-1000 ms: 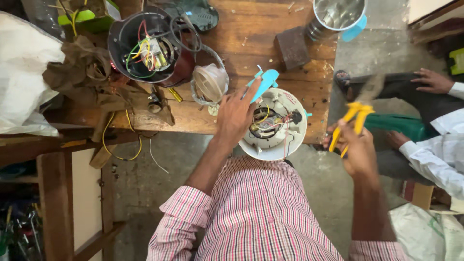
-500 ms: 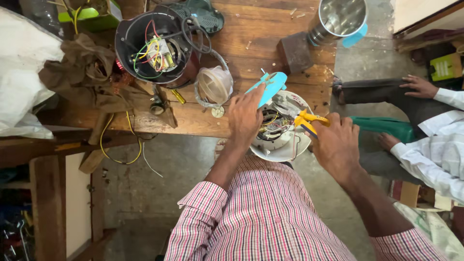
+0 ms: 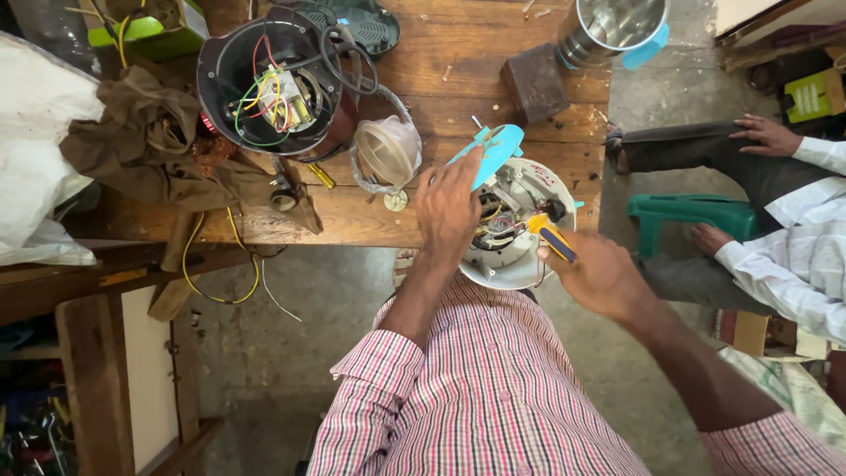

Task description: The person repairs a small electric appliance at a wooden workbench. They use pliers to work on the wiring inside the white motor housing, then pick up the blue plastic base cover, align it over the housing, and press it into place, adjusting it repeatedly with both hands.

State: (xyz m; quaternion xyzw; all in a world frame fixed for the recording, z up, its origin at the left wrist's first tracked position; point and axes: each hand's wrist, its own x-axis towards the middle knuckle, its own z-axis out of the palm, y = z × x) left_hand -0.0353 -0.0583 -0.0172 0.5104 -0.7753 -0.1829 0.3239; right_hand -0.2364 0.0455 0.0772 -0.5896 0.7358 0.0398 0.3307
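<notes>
Right hand [image 3: 599, 278], grip clamped on yellow-handled pliers [image 3: 548, 236], has come down into white appliance base [image 3: 515, 229]; left hand [image 3: 449, 207] steadies it, fingers spread. Black open motor housing [image 3: 269, 79] near on bench [image 3: 441, 115].

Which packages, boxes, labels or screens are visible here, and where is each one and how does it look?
Green cardboard box: far right on the floor, beside the seated person; rectangular, yellow-green, with a dark print.
Green box: top left corner of the wooden table; bright green, holding wires.
White plastic bag: left edge, crumpled, plain.
No screens or signs are visible.
</notes>
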